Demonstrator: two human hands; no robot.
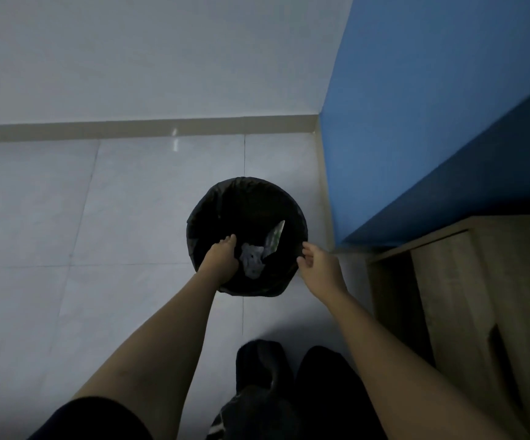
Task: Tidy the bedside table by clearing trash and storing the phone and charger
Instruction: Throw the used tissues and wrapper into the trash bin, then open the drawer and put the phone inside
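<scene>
Trash [251, 259] sits down in the black bin [212, 198] on the floor. Your left hand [220, 258] hangs loose and empty over it. Your right hand [317, 265] pinches the bin's rim, likely to steady it.

Left hand [220, 260] hides its palm — grip unclear; bin [225, 198] depths dark.

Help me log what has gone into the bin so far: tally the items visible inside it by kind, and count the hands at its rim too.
Crumpled pale paper or tissue: 1
Flat shiny wrapper or packet: 1
Hands at the black bin: 2, the left hand and the right hand
Total: 4
The bin's dark depths may hide more.
</scene>
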